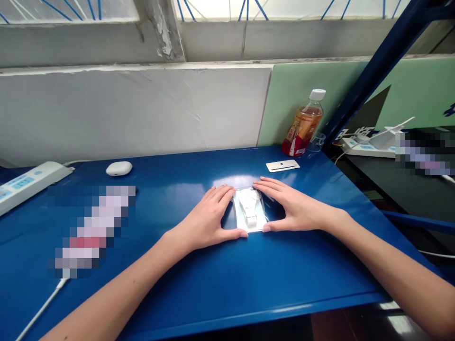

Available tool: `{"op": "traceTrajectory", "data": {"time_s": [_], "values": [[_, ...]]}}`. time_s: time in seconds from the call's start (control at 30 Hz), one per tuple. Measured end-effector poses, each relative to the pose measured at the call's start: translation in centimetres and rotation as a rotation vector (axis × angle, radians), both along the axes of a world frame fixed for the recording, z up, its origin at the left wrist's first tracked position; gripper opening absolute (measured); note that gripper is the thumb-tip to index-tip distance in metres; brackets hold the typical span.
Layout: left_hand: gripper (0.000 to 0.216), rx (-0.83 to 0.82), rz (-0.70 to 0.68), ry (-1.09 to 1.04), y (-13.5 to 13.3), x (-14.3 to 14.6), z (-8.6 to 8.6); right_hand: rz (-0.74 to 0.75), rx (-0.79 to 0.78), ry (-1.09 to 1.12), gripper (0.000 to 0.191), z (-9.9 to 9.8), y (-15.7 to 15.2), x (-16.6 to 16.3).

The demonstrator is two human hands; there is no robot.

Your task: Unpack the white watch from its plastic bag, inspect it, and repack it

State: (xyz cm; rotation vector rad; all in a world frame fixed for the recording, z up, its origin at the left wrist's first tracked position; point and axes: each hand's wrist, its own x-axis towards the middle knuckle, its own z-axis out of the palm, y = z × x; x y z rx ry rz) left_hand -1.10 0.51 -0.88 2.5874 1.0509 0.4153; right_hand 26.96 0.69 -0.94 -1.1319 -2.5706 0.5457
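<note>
In the middle of the blue desk lies a small clear plastic packet (250, 208) with a white, strap-like item and a pale backing inside; what the item is exactly I cannot make out. My left hand (209, 215) spans the packet's left side, fingertips at its upper left corner and thumb at the lower edge. On the other side my right hand (293, 204) frames it the same way, fingers at the upper right corner and thumb at the lower right one. Between them the two hands hold the packet flat on the desk.
A white card (283, 165) and a drink bottle (304, 125) stand toward the back right, near a blue metal post (373, 71). To the left are a white earbud case (119, 168), a power strip (33, 184) and a blurred-out phone-shaped object (95, 227) with a white cable.
</note>
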Motion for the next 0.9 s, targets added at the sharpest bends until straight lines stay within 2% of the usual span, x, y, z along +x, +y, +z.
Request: {"op": "traceTrajectory", "data": {"time_s": [0.9], "values": [[0.093,0.039,0.005,0.020,0.00,-0.10,-0.19,0.027,0.034,0.054,0.100,-0.41,0.57,0.22]]}}
